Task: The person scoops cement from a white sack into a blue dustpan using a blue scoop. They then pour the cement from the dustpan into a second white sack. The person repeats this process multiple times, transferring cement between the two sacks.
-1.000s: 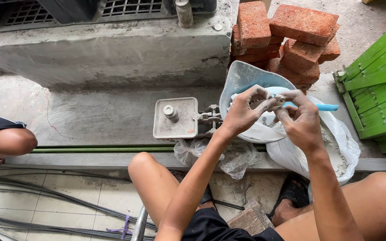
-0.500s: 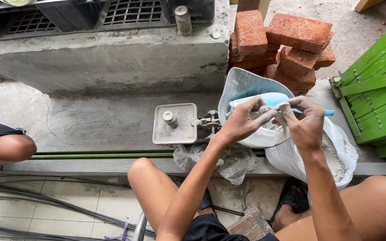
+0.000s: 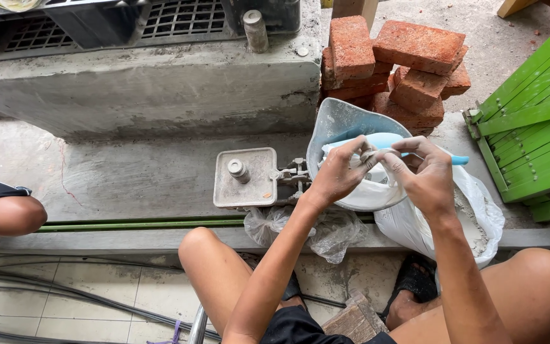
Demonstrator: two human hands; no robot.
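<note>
While both hands are working over the dusty light-blue plastic scoop (image 3: 342, 124), the left hand (image 3: 338, 175) and right hand (image 3: 428, 175) are each pinching the small white plastic bag (image 3: 370, 191), grips narrow, just beside the stacked red bricks (image 3: 408, 64).

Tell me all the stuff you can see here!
Bricks: several, red, stacked at top right.
Scoop: one, light blue and dusty, under the hands.
White plastic bag: one, pinched at its top by both hands over the scoop.
Larger bag: one, white, holding grey powder, at right.
Clear bag: one, crumpled, on the ledge edge.
Metal plate with bolt: one, grey, on the concrete.
Wooden slats: green, far right.
Sandal: one, black, on the foot.
Another person's arm: left edge.
Left hand: fingers pinching the bag.
Right hand: same.
</note>
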